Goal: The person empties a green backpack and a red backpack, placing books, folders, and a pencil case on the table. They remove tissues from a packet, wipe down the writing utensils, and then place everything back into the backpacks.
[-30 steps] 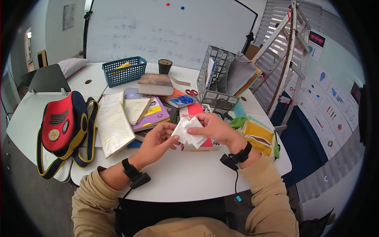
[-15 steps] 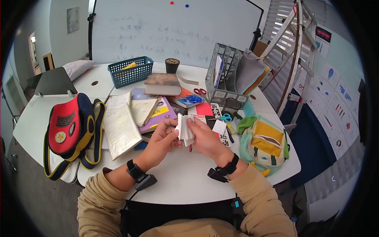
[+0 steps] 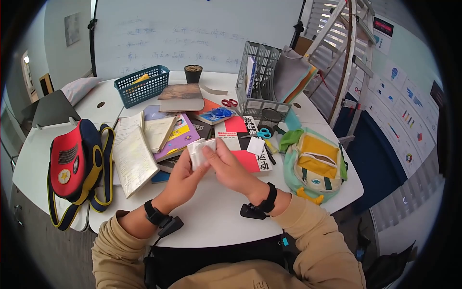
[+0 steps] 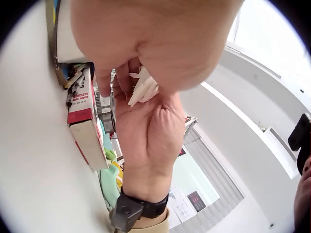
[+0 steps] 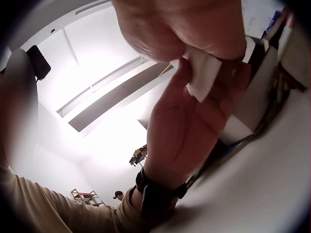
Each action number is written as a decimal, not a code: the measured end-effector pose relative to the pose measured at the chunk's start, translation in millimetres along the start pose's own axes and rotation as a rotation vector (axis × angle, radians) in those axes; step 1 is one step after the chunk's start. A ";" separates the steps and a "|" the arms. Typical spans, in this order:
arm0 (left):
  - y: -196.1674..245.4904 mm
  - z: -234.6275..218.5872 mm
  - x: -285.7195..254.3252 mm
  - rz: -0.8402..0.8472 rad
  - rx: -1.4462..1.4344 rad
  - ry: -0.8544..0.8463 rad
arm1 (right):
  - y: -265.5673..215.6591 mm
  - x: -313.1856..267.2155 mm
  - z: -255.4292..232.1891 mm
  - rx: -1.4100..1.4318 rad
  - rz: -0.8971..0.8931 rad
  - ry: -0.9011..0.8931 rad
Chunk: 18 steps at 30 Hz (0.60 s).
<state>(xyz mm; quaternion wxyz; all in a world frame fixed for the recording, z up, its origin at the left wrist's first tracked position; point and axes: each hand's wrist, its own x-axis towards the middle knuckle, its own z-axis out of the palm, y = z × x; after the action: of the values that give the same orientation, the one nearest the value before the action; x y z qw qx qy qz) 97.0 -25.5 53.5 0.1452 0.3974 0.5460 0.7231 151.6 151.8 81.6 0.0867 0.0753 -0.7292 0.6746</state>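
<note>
Both hands meet over the near part of the table around a small folded white tissue [image 3: 200, 150]. My left hand [image 3: 182, 180] grips it from the left, thumb along its near edge. On the other side my right hand [image 3: 230, 166] pinches it, with the thumb lying across the face. The right wrist view shows the folded tissue [image 5: 203, 73] as a flat, layered pad between the palms. Loose pale edges of the tissue [image 4: 145, 88] stick out in the left wrist view. Just beyond the hands lie a red and white book [image 3: 245, 159] and a purple book [image 3: 180, 137].
A red and navy bag [image 3: 72, 161] stands at the left, a green and yellow backpack [image 3: 315, 166] at the right. Behind are a teal basket [image 3: 142, 89], a potted plant [image 3: 193, 74], a grey file rack [image 3: 260, 77], red scissors [image 3: 229, 103] and blue scissors [image 3: 263, 133].
The white tissue, spread wider and looser a second ago, is now folded into a smaller, flatter pad. Both hands have drawn closer together and shifted left in the view.
</note>
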 end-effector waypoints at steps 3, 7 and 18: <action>4.7 -1.1 3.0 -0.161 -0.198 0.057 | -11.7 6.6 -20.0 -0.133 0.046 0.015; 18.3 -4.2 6.8 -0.251 -0.300 0.065 | -3.3 15.7 -108.9 -0.895 -0.125 0.438; 0.4 -3.6 5.3 -0.187 -0.256 0.027 | 24.1 -4.1 -192.8 -0.926 0.216 0.372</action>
<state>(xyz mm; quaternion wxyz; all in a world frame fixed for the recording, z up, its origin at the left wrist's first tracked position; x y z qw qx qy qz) 91.1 -24.6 55.7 0.2540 0.3131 0.4861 0.7753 154.9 345.9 71.7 0.1690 -0.1682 -0.9276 0.2877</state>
